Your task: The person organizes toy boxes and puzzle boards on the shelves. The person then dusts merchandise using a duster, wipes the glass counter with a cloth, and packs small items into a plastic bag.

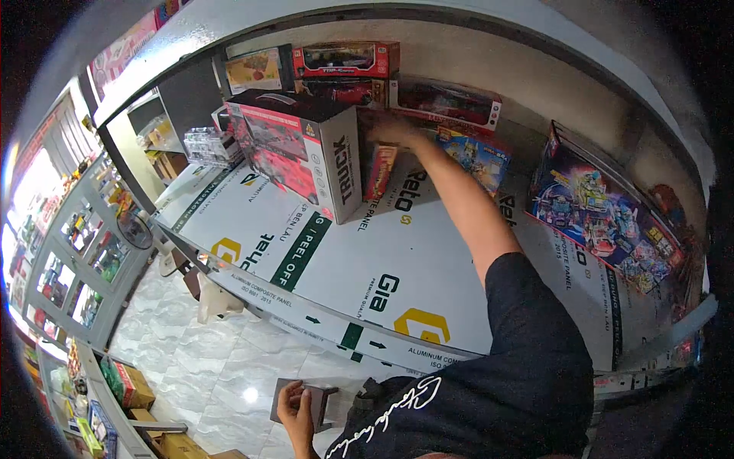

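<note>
My right arm stretches across the shelf, and my right hand (pixel 394 130) is behind the big black and red TRUCK box (pixel 287 149). Its fingers are blurred and dark, near the top of a small red and yellow box (pixel 381 172) that stands upright. To the right of my forearm leans a blue toy box (pixel 474 159). Red car boxes (pixel 346 60) are stacked at the back, beside a long red car box (pixel 447 105). Low in the view, my left hand (pixel 296 405) hangs over a small dark stool (pixel 329 398), its fingers loosely curled with nothing seen in them.
A large robot toy box (pixel 604 206) leans at the right of the panel-covered shelf (pixel 344 268). Plastic-wrapped items (pixel 210 147) sit at its left end. Glass cabinets (pixel 80 252) and cardboard boxes (pixel 134 384) stand at the left, beyond the tiled floor.
</note>
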Available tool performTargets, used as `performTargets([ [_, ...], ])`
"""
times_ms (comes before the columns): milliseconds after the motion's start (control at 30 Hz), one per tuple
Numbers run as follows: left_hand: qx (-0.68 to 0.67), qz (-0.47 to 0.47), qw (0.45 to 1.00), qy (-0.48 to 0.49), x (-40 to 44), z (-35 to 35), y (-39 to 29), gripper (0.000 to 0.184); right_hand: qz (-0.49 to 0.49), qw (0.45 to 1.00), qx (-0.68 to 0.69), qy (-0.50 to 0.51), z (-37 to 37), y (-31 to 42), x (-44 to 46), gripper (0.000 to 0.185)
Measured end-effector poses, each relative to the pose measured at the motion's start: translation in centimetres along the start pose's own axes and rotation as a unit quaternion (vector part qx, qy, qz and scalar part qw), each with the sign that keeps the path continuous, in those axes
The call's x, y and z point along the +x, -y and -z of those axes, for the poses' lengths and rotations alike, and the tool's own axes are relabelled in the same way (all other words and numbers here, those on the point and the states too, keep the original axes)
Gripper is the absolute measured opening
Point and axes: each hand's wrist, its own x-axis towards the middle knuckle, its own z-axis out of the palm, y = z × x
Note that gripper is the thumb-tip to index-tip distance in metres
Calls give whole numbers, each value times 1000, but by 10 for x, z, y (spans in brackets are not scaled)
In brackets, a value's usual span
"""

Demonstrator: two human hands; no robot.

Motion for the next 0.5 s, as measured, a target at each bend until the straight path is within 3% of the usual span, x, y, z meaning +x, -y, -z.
performTargets([
  [100, 4, -12, 1000, -23, -1, 11, 7, 22, -5, 976, -137, 169, 76, 39, -34, 51],
  [167, 6, -16, 1000, -22, 6, 14, 15, 23, -112, 985, 66, 111, 100, 40, -53, 56],
  [200, 10, -19, 999, -24, 8, 14, 18, 23, -114, 986, 63, 109, 105, 31, -57, 56],
  [300, -9, -16, 1000, 20, 18, 9, 6, 22, -117, 979, -54, 157, 97, -3, -67, 63],
  [367, -2, -22, 999, 37, 23, 3, -4, 23, -86, 995, -48, 27, 86, -5, -83, 54],
  [400, 6, -26, 998, 52, 26, -1, -10, 23, -87, 995, -49, 26, 90, 11, -91, 54],
  [467, 11, -24, 998, 52, 28, -8, -22, 24, -43, 957, -284, 24, 105, 59, -102, 58],
  [500, 18, -38, 997, 70, 30, -10, -23, 24, -41, 958, -284, 24, 105, 56, -105, 58],
])
